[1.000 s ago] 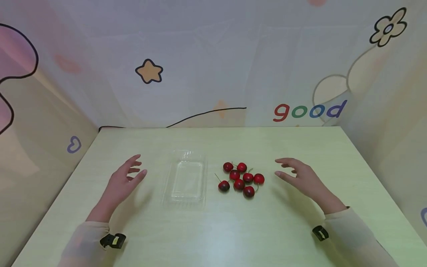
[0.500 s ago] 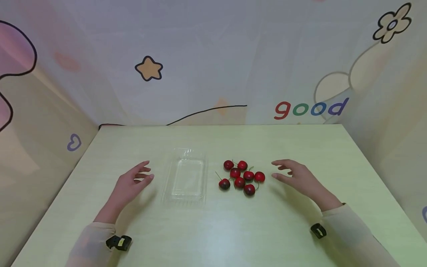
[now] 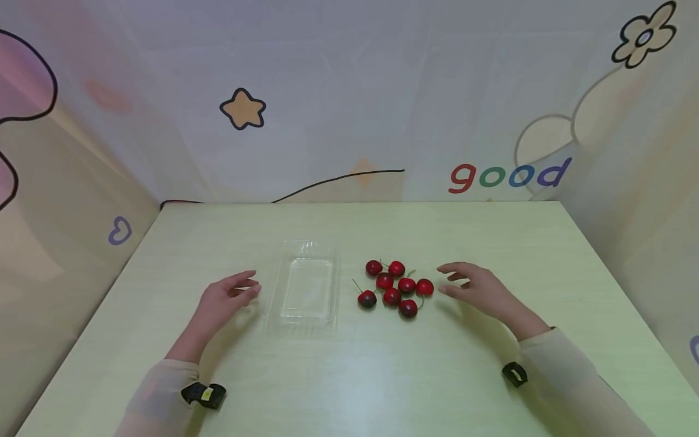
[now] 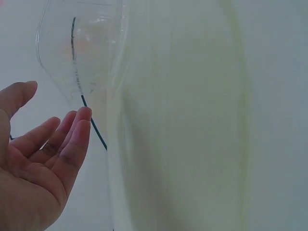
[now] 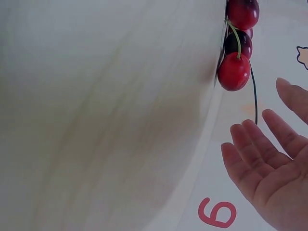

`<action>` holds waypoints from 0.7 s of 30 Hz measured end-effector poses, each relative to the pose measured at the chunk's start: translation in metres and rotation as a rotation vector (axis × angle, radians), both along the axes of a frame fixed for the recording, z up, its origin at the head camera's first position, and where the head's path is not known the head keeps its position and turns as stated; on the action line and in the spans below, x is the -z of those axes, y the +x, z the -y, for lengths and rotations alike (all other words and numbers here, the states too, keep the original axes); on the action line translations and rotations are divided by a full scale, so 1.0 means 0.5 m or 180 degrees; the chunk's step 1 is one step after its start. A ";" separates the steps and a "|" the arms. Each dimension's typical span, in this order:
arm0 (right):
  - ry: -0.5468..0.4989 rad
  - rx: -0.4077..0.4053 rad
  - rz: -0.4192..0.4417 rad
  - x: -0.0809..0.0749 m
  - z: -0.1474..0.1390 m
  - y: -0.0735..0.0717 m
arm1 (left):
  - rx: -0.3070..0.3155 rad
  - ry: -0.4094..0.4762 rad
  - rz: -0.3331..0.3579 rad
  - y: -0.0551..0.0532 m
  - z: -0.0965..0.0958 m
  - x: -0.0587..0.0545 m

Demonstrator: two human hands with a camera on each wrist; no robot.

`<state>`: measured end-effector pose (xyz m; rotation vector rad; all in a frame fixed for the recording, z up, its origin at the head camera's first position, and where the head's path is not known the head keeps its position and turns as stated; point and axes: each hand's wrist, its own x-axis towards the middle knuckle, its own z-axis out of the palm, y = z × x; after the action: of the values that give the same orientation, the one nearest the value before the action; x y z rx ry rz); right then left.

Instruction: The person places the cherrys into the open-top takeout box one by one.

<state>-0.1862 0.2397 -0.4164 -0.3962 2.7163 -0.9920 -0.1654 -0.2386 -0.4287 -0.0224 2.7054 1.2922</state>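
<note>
Just beyond our left hand [image 3: 225, 303], not touching it, lies the clear plastic container [image 3: 308, 288]; near our right hand [image 3: 480, 292], toward its thumb side, sit the cherries [image 3: 392, 297]. Both hands hover over the tabletop [image 3: 349, 388] half open, fingers loosely bent, holding nothing. We seem to be at the approach; the next move likely calls for steadying the container on our left and pinching the nearest cherry gently on our right.
</note>
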 end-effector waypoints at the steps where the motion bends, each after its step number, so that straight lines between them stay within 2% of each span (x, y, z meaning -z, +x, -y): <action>1: -0.0014 -0.0014 0.0013 0.000 0.001 -0.001 | 0.0008 0.0050 0.0013 0.000 -0.001 0.000; 5: -0.0069 -0.0056 0.0096 -0.001 0.004 -0.004 | 0.0032 0.0257 0.0041 0.000 -0.006 0.000; 9: -0.0070 -0.0108 0.0202 -0.003 0.010 -0.009 | -0.0043 0.0448 0.0150 -0.004 -0.011 0.005; 13: 0.0040 -0.0205 0.0197 -0.004 0.015 -0.017 | -0.0129 0.0613 0.0280 -0.007 -0.018 0.009; 16: 0.0118 -0.0248 0.0201 -0.005 0.019 -0.023 | -0.0166 0.0663 0.0356 -0.011 -0.020 0.013; 21: 0.0126 -0.0234 0.0368 -0.003 0.029 -0.027 | -0.0273 0.0699 0.0483 -0.016 -0.021 0.017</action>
<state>-0.1998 0.2253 -0.4149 -0.4149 2.5945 -0.9111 -0.1733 -0.2279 -0.4371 -0.2061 2.4480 1.5375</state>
